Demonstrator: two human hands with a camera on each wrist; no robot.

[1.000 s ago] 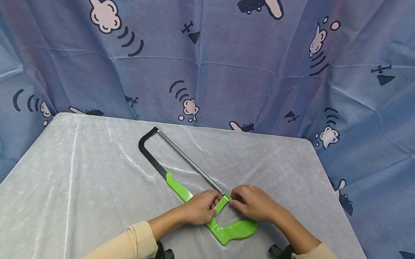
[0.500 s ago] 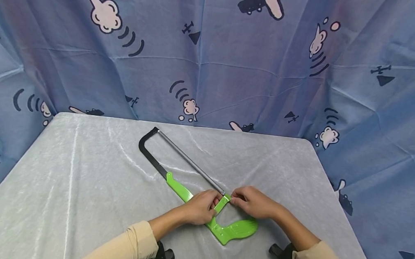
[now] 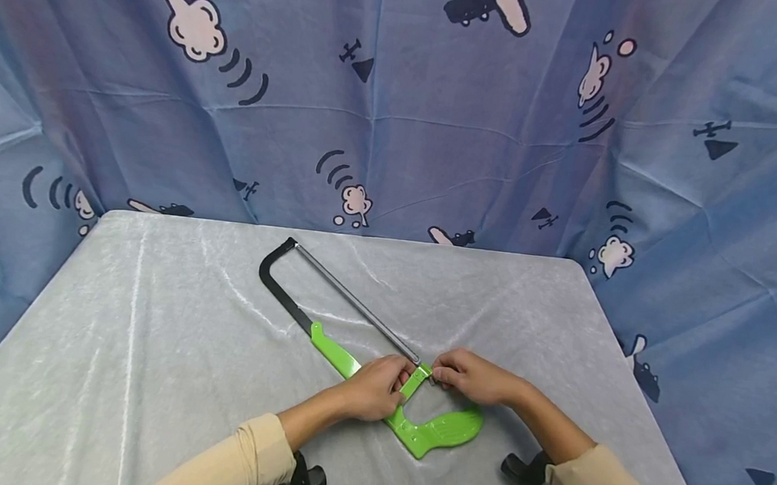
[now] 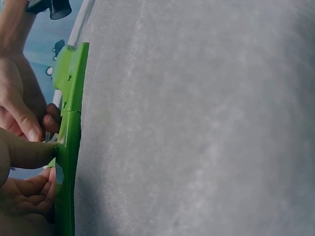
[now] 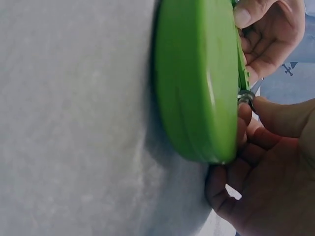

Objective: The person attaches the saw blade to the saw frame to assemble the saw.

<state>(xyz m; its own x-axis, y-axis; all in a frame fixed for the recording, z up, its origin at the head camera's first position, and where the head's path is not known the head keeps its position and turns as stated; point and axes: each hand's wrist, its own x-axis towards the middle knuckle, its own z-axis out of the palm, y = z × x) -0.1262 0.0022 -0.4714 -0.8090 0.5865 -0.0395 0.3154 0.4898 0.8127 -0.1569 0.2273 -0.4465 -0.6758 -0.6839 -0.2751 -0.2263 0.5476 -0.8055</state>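
Observation:
A hacksaw (image 3: 335, 352) with a green and black frame lies diagonally on the cloth. Its silver blade (image 3: 358, 304) runs along the far side, from the black tip to the green bracket. My left hand (image 3: 374, 389) grips that bracket between thumb and fingers, ahead of the green handle (image 3: 448, 430). At the bracket's outer end, my right hand (image 3: 477, 377) pinches a small metal wing nut (image 5: 247, 98) between thumb and forefinger, as the right wrist view shows. The handle's rounded end stands close to the curled lower fingers. In the left wrist view the thumb presses the green frame (image 4: 71, 132).
Pale grey velvety cloth (image 3: 195, 395) covers the table under the saw. Behind and at both sides hangs a blue patterned curtain (image 3: 400, 105). Black camera mounts (image 3: 308, 478) protrude beneath both wrists, near the cloth.
The right fingers shift slightly at the wing nut, and a bit of metal now shows below the fingertips. The left hand and the hacksaw stay in place.

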